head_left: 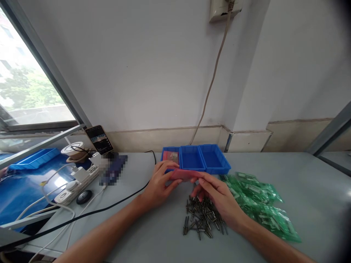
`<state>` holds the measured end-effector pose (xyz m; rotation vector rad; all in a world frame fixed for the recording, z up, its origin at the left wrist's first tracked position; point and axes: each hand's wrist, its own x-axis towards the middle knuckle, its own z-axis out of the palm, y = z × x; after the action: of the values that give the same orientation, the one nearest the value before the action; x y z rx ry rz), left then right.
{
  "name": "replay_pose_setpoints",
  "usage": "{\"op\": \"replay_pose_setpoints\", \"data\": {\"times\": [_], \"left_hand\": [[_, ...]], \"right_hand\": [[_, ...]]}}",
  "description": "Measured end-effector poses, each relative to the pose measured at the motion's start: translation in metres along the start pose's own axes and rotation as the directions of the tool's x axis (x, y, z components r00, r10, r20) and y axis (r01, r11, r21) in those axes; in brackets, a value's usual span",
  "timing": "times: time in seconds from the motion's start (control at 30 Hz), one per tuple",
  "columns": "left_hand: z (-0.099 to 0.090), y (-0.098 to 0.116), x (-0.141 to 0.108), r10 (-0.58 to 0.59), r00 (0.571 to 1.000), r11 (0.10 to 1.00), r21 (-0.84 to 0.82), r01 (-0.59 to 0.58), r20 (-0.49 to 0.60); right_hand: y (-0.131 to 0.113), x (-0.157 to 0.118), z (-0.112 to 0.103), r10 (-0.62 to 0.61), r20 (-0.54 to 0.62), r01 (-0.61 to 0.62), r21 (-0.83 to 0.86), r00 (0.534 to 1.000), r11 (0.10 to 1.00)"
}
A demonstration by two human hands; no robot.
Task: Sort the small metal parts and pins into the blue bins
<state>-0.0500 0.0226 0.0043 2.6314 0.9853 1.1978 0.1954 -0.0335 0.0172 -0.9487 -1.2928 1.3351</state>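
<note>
A small red plastic bag (185,174) is stretched between my two hands, in front of the blue bins. My left hand (160,182) is closed on its left end, fingers on top and thumb below. My right hand (214,190) pinches the bag's right end, its other fingers curled underneath. Below my right hand lies a pile of metal rivet-like pins (203,217), partly covered by that hand. Another red bag (171,156) rests in the left blue bin (163,150). What the held bag contains is hidden.
Several green bags of parts (263,204) lie right of the pins. The middle bin (192,157) and right bin (215,159) stand against the wall. At the left are a power strip (65,193), a mouse (84,197), a propped phone (99,139) and a black cable (109,207).
</note>
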Motion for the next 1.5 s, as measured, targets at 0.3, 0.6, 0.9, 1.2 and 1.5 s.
{"op": "replay_pose_setpoints", "data": {"times": [0.3,0.6,0.9,1.2,1.5], "left_hand": [[-0.005,0.021,-0.001,0.14,0.98,0.99,-0.013,-0.139,0.139],[-0.012,0.02,0.002,0.372,0.922,0.911,0.148,-0.384,0.102],[-0.01,0.016,0.001,0.303,0.952,0.946,0.127,-0.297,-0.03],[-0.001,0.007,0.002,0.258,0.958,0.958,0.162,-0.237,-0.123],[0.004,0.005,-0.001,-0.119,0.991,0.993,-0.01,0.119,-0.069]], "right_hand": [[0.007,0.003,-0.005,-0.046,-0.09,0.036,-0.109,0.995,0.993],[0.006,0.005,-0.004,0.007,-0.226,-0.002,0.022,0.974,1.0],[0.0,0.001,-0.002,0.068,-0.15,-0.081,-0.081,0.986,0.993],[0.005,0.0,-0.007,-0.071,-0.142,0.041,-0.205,0.987,0.978],[-0.002,-0.005,-0.007,-0.134,-0.026,0.117,-0.347,0.991,0.93]]}}
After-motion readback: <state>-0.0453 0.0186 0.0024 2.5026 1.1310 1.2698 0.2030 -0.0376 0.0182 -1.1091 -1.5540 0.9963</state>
